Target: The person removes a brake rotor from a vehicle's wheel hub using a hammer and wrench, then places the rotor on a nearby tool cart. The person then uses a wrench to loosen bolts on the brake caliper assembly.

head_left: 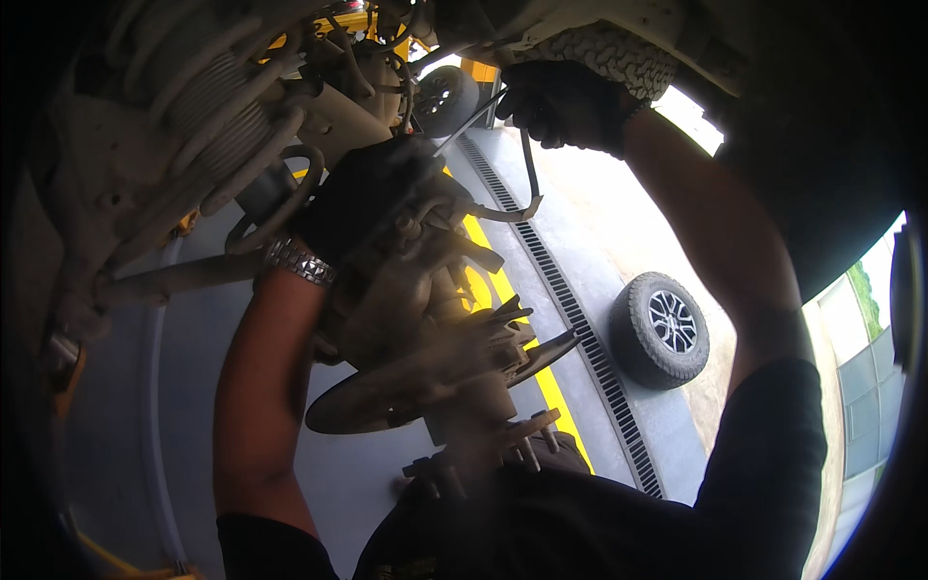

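Note:
Overhead, a dusty suspension assembly hangs with a steering knuckle (387, 290), a brake disc shield (377, 391) and a hub with studs (522, 435). My left hand (362, 198), black-gloved below a metal watch, is at the knuckle's upper part; its fingers are dark and indistinct. A thin silver tool (469, 124) slants from beside that hand up to my right hand (570, 106), also gloved, whose fingers are curled around its upper end. A bent hose (532, 174) hangs just below my right hand.
A coil spring (208, 101) and linkage arms fill the upper left. A loose wheel (657, 329) lies on the floor at right, near a long drain grate (580, 329) and a yellow floor line (556, 382). Another wheel (445, 101) shows farther back. A tyre (619, 63) sits overhead at upper right.

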